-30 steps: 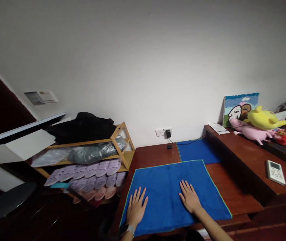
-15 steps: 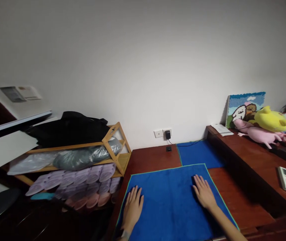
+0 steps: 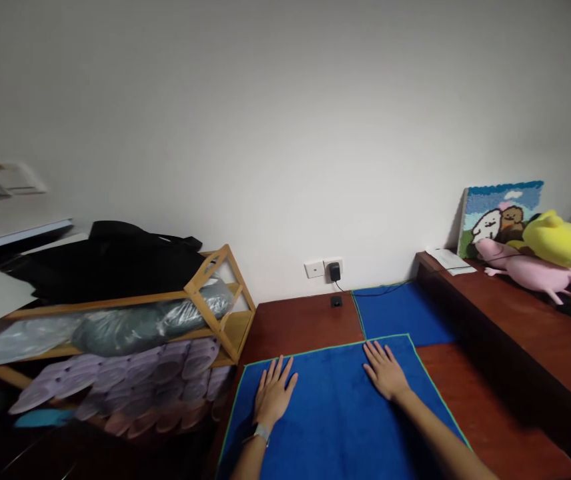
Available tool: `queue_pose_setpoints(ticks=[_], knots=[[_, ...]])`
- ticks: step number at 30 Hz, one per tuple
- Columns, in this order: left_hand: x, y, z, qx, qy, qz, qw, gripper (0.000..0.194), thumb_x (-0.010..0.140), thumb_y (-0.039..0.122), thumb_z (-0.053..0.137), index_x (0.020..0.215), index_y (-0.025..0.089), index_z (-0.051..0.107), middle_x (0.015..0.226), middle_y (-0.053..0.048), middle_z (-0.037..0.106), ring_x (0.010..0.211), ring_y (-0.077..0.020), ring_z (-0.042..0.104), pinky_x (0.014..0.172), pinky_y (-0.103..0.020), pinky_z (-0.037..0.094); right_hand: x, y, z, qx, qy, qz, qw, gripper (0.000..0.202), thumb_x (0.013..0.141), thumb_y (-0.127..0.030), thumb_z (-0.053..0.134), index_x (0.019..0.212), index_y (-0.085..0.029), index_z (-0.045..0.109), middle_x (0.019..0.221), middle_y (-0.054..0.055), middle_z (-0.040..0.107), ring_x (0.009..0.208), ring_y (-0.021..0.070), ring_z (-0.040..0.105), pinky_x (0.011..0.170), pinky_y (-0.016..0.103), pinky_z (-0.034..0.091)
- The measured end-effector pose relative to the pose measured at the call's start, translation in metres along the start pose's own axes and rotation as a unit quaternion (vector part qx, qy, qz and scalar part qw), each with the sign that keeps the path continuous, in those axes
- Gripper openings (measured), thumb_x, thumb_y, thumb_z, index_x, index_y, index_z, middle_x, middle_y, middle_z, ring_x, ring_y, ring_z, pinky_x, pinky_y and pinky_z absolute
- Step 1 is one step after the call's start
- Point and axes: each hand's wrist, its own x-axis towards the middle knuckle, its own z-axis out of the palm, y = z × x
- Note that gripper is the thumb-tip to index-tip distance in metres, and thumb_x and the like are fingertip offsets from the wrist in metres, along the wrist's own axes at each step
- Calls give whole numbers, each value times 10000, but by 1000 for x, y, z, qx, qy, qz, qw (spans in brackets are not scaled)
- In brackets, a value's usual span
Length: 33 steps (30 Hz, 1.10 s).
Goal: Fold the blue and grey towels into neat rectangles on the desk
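"Where are the hands?"

"The left hand [image 3: 273, 398] is at ten o'clock from the middle of the blue cloth [image 3: 335, 427], palm down, fingers spread, gripping nothing. The right hand [image 3: 386, 371] is just as loose, towards one o'clock, its fingertips close to the cloth's far edge."

"Why so flat?"

"I'd guess spread palms press evenly, without bunching the fabric. The cloth itself lies spread over the wooden surface [image 3: 305, 327]; I can't see its near edge."

"And past the fingertips?"

"A second blue cloth [image 3: 405, 313] at one o'clock; whether the nearer one overlaps it, I can't tell. At twelve, a black adapter [image 3: 334, 271] sits in the wall socket, its cable [image 3: 380, 293] trailing towards two."

"Further out?"

"At ten, a wooden rack [image 3: 242, 327]. The black bag [image 3: 115, 260] is on top, probably too bulky for the tiers; the slippers [image 3: 140, 363] below are in rows, I suppose to save room. At two, a yellow plush toy [image 3: 563, 240] rests on a pink plush toy [image 3: 530, 270], before a picture [image 3: 500, 213] that leans on the wall for support."
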Motion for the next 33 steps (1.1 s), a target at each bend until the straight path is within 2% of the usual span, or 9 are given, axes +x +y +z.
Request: queue_pose_setpoints(ticks=[5, 7, 10, 13, 17, 23, 25, 29, 33], knots=[[10, -2, -3, 3, -8, 25, 1000, 604, 1023, 619, 335, 1572, 370, 358, 1677, -10, 311, 1554, -276, 255, 1255, -533, 205, -14, 80, -15, -53, 23, 91, 994, 644, 1030, -530, 223, 1610, -257, 288, 1678, 4, 256, 1561, 245, 193, 1278, 509, 141], [11, -1, -5, 2, -5, 33, 999, 599, 1027, 615, 328, 1574, 371, 354, 1679, -9, 304, 1557, -265, 248, 1258, -526, 199, -16, 98, -13, -64, 29, 106, 992, 659, 1026, -527, 222, 1615, -236, 274, 1675, 12, 267, 1560, 239, 201, 1278, 504, 146], [11, -1, -8, -2, -12, 39, 999, 596, 1029, 613, 327, 1574, 373, 350, 1679, -12, 302, 1553, -267, 259, 1254, -535, 204, -13, 105, -7, -71, 40, 119, 990, 673, 1020, -507, 229, 1615, -196, 276, 1671, 36, 281, 1557, 244, 211, 1277, 506, 148], [13, -4, -11, -7, -13, 41, 999, 576, 1036, 589, 328, 1564, 364, 379, 1663, -11, 347, 1538, -259, 300, 1248, -514, 234, -4, 92, -5, -63, 68, 114, 989, 649, 1020, -433, 237, 1612, -170, 288, 1662, 62, 307, 1556, 251, 216, 1276, 521, 147], [21, -8, -15, -12, 44, 23, 999, 567, 1060, 520, 281, 1569, 297, 390, 1648, -35, 383, 1530, -239, 320, 1249, -467, 252, 9, 50, -10, -35, 96, 27, 994, 608, 1045, -429, 229, 1616, -224, 275, 1673, 27, 277, 1564, 238, 183, 1278, 509, 163], [23, -3, -4, 0, 16, 35, 999, 602, 1033, 585, 332, 1576, 328, 369, 1655, -29, 366, 1545, -267, 282, 1254, -498, 223, 11, -29, 7, 19, 13, -134, 991, 628, 1061, -528, 231, 1627, -263, 172, 1682, 7, 219, 1560, 219, 197, 1288, 452, 153], [24, -3, 0, 1, 21, 33, 999, 602, 1034, 587, 325, 1582, 338, 349, 1661, -23, 354, 1549, -268, 272, 1254, -499, 214, 13, -45, 16, 29, -5, -149, 988, 642, 1057, -549, 233, 1626, -261, 155, 1682, 9, 212, 1561, 222, 194, 1292, 452, 136], [30, -9, 0, 0, 14, 26, 1000, 602, 1029, 605, 325, 1582, 367, 337, 1671, -11, 331, 1550, -279, 265, 1249, -514, 213, 23, -46, 20, 18, -6, -94, 995, 675, 1047, -591, 209, 1622, -237, 192, 1675, 31, 234, 1562, 241, 192, 1288, 484, 127], [35, -14, -3, -2, 11, 27, 1000, 600, 1029, 616, 316, 1579, 376, 338, 1671, -7, 328, 1551, -273, 265, 1250, -511, 206, 27, -11, 12, -6, 14, -54, 998, 678, 1044, -593, 200, 1611, -227, 264, 1671, 38, 258, 1561, 240, 194, 1283, 483, 132]])
